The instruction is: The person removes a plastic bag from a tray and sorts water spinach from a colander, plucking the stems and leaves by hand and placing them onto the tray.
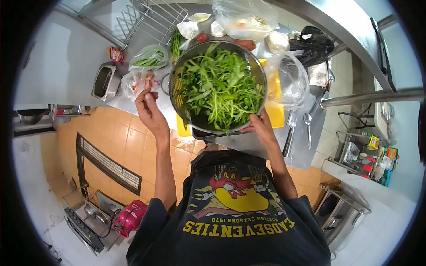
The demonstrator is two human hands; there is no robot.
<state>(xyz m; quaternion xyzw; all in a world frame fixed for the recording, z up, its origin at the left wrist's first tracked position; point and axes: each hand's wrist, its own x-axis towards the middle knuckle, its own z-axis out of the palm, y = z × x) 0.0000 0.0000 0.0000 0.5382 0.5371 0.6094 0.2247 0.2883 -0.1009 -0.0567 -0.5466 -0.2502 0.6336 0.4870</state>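
A steel colander (174, 104) full of cut leafy greens (217, 84) is in front of me, over the worktable. My right hand (262, 127) is closed on its near right rim. My left hand (151, 111) is raised to the left of the colander, apart from it, with fingers curled together. At its fingertips is a small reddish-brown piece (148, 81), beside a clear plastic bag (130, 85); whether the fingers grip it is hard to make out. Beneath the colander show a yellow cutting board (278, 116) and the edge of a black tray (202, 134).
A knife (289, 133) and a spoon (308, 131) lie at the right. Clear bags (288, 84), a black bag (313, 46) and a wire rack (153, 22) line the back. Bagged green beans (150, 57) and a metal container (105, 82) stand left. A metal shelf overhangs the right.
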